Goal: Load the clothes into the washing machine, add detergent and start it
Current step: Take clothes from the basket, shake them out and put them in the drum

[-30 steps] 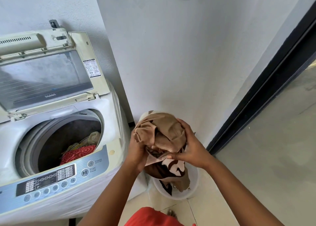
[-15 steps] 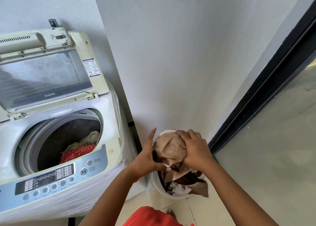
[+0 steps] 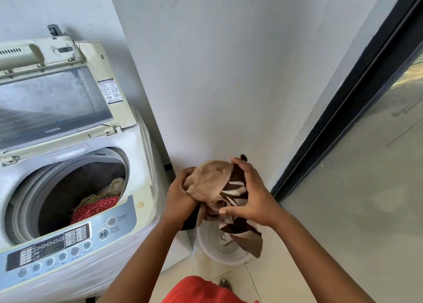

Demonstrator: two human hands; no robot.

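A white top-loading washing machine (image 3: 135, 147) stands at the left with its lid (image 3: 52, 101) raised. Inside its drum lie a red patterned garment (image 3: 96, 210) and a pale cloth. To its right, above a white basket (image 3: 219, 255) on the floor, I hold a bundle of tan and brown-and-cream clothes (image 3: 215, 183). My left hand (image 3: 179, 192) grips the bundle's left side. My right hand (image 3: 248, 196) clasps it from the right and top. A brown tail of cloth hangs down into the basket.
The control panel (image 3: 68, 238) faces me at the machine's front edge. A white wall rises behind the basket. A dark door frame (image 3: 332, 110) and a glass panel run along the right. Pale tiles cover the floor, and red clothing shows at the bottom edge.
The bundle dipped toward the basket half a second ago and is now lifted again, with more brown patterned cloth gathered between both hands.
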